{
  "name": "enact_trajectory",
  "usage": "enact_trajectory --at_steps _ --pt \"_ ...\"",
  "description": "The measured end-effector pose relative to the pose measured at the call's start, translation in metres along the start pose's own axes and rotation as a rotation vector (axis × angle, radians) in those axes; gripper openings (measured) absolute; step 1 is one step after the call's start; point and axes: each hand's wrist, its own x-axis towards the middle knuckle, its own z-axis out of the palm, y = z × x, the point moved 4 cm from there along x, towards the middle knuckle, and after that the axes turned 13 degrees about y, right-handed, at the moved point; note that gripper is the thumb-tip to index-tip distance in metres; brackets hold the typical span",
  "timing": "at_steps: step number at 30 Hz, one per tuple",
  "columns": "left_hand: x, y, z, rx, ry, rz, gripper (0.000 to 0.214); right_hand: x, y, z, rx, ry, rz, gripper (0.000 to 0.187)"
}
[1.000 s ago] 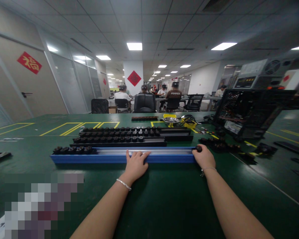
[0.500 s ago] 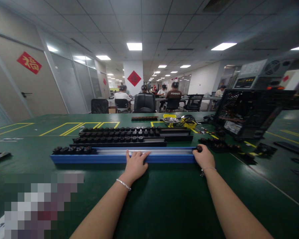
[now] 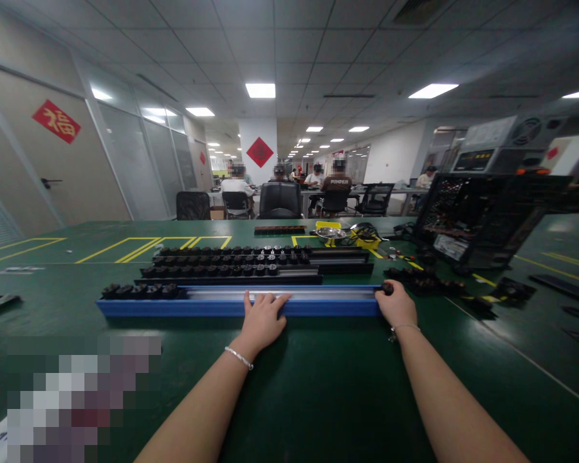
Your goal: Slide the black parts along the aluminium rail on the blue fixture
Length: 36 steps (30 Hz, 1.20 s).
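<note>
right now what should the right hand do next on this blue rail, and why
Probably slide the small black piece in the right hand into the right end of the blue rail and push it left: the left hand lies flat on the rail, and a row of black pieces sits at its left end.

A dark green desk (image 3: 318, 386) is showing yellow line markings. A bright blue rail (image 3: 197, 308) is lying across it, its channel gleaming silver, black knobs (image 3: 139, 290) clustering at one end. A lone black knob (image 3: 387, 289) is showing at the fingers of the right hand (image 3: 396, 307). Black rails (image 3: 251, 263) are sitting behind.
</note>
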Motion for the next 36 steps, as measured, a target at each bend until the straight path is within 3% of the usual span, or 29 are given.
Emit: enact_trajectory --at_steps 9,36 --pt "0.0000 0.0023 -0.0032 0.016 -0.044 -0.020 0.050 0.0017 0.0030 0.0001 0.034 0.041 -0.017 0.048" --pt "-0.0002 -0.0027 0.0051 -0.006 0.016 0.017 0.051 0.0051 0.0020 -0.0013 0.022 0.017 -0.006 0.045"
